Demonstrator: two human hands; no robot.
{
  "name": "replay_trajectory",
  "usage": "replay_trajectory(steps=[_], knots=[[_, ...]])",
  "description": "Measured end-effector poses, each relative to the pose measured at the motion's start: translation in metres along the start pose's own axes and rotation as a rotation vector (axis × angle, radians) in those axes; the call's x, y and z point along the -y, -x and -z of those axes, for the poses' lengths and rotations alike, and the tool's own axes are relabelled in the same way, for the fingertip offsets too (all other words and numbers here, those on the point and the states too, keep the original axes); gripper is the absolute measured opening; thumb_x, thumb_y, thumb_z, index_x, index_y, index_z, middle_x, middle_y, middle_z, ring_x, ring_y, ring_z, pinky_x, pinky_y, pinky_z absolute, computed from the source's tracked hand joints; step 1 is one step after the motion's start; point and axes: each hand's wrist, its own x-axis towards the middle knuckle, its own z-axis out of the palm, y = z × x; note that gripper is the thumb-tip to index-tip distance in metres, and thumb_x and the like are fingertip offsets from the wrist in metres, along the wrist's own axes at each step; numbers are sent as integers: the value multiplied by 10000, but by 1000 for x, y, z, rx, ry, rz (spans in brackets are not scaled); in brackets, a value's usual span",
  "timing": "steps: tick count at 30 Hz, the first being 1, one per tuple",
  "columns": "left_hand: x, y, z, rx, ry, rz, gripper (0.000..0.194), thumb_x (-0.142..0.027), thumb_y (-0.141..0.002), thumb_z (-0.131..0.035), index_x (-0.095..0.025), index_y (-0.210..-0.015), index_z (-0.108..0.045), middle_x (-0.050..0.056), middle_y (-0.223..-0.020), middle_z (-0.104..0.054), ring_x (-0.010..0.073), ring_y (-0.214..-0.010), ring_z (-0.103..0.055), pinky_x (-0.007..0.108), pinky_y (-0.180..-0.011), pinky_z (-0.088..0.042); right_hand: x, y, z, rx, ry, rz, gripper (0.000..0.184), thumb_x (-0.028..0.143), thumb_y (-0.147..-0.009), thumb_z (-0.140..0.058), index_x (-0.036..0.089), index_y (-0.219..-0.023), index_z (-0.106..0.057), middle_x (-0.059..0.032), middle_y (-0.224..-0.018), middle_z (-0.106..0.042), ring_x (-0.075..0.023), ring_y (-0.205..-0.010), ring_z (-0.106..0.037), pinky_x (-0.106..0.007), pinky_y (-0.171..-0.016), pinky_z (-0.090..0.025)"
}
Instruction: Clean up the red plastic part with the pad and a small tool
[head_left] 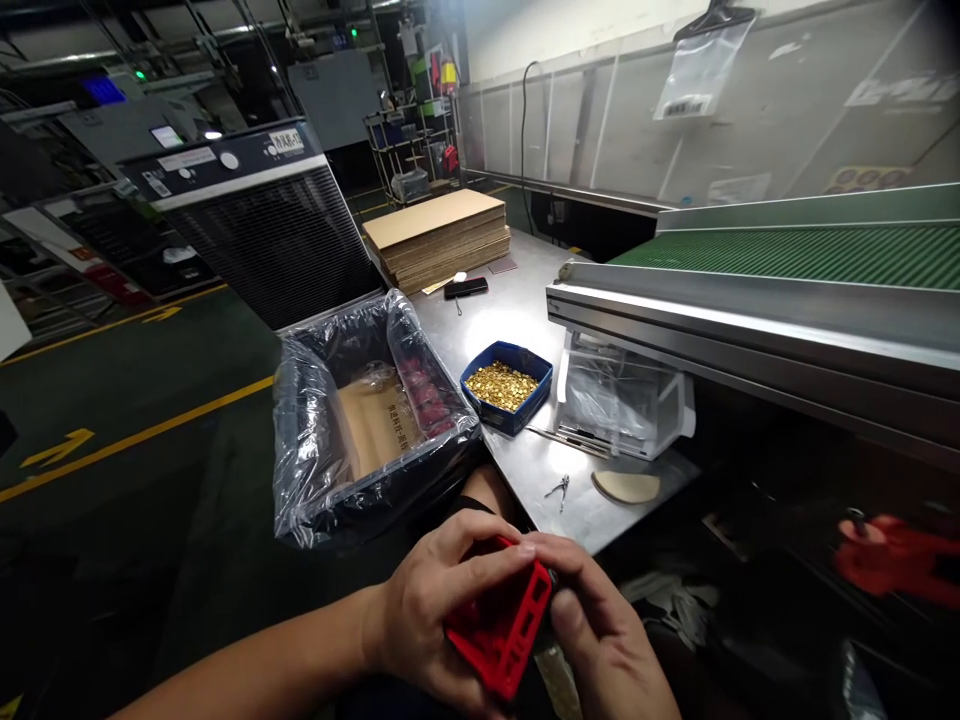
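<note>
Both my hands hold a red plastic part [501, 628] with square openings, low in the view in front of the steel table [510, 330]. My left hand [431, 600] wraps its fingers over the top and left side of it. My right hand [600, 630] grips its right end, thumb pressed against it. A blue tray of small gold-coloured pieces [507, 386] sits on the table just beyond. To the left stands a box lined with a clear plastic bag [360, 420], with red parts along its right inner side.
A green conveyor belt [810, 250] with a metal frame runs along the right. A clear plastic holder [626, 400] sits under its end. A stack of flat cardboard [439, 235] and a black phone [466, 288] lie farther back. A dark machine [255, 230] stands at left.
</note>
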Motion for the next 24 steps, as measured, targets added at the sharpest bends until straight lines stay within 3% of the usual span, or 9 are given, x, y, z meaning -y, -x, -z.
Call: replay_trajectory(steps=[3, 6, 8, 10, 13, 15, 17, 20, 24], knots=[[4, 2, 2, 52, -7, -34, 815, -670, -780, -712, -227, -1441, -538, 193, -1292, -575, 363, -1172, -561, 430, -1050, -469, 3, 4, -5, -46, 40, 50, 503, 508, -779, -777, 354, -1236, -633, -41, -1295, -628, -266, -1224, -592, -310, -1015, -514], [8, 4, 4, 123, 7, -56, 771, -565, -833, -709, -235, -1488, -472, 187, -1320, -538, 353, -1198, -537, 411, -1046, -465, -1, -2, -2, -66, 42, -59, 309, 522, -921, -584, 285, -1081, -701, -57, -1115, -701, -237, -1043, -665, -298, -910, -537], [9, 5, 4, 130, 51, -9, 744, -537, -842, -709, -240, -1483, -476, 182, -1309, -521, 348, -1201, -527, 408, -1035, -466, -12, -17, 10, -122, 116, -143, 436, 577, -964, -446, 234, -952, -714, -70, -962, -718, -240, -914, -678, -315, -823, -535], [7, 5, 2, 94, 139, 77, 760, -604, -813, -721, -254, -1454, -514, 171, -1272, -512, 339, -1173, -529, 415, -1022, -461, -32, -39, 28, -278, 361, -159, 510, 646, -935, -434, 207, -925, -693, -78, -901, -706, -259, -862, -664, -353, -800, -512], [5, 5, -1, 49, 330, 240, 866, -781, -727, -684, -232, -1389, -579, 154, -1206, -516, 304, -1079, -549, 406, -969, -464, -68, -72, 55, -513, 926, -78, 597, 673, -891, -485, 149, -1139, -628, -126, -1007, -668, -301, -876, -642, -421, -811, -492], [6, 5, -4, 47, 460, 360, 908, -843, -730, -611, -181, -1351, -600, 154, -1165, -535, 285, -1023, -563, 388, -923, -473, -91, -88, 64, -583, 1273, 9, 639, 637, -911, -487, 92, -1230, -582, -165, -1033, -638, -333, -929, -633, -432, -792, -494], [10, 6, -7, 43, 632, 447, 926, -857, -746, -569, -142, -1333, -602, 160, -1117, -579, 288, -979, -598, 387, -882, -489, -109, -97, 67, -585, 1495, 89, 560, 564, -942, -488, 84, -1207, -603, -184, -1030, -625, -349, -965, -625, -419, -754, -491], [19, 9, -12, 43, 897, 494, 899, -817, -777, -581, -124, -1349, -585, 180, -1109, -644, 318, -981, -647, 412, -876, -508, -127, -102, 69, -569, 1572, 169, 393, 404, -970, -482, 119, -1189, -640, -169, -1010, -631, -334, -967, -625, -395, -727, -477], [30, 17, -17, 27, 1140, 565, 874, -790, -807, -582, -92, -1333, -588, 205, -1172, -672, 316, -1028, -680, 403, -908, -519, -135, -100, 77, -583, 1532, 260, 345, 314, -968, -466, 102, -1178, -640, -147, -942, -650, -319, -972, -623, -391, -760, -475]])
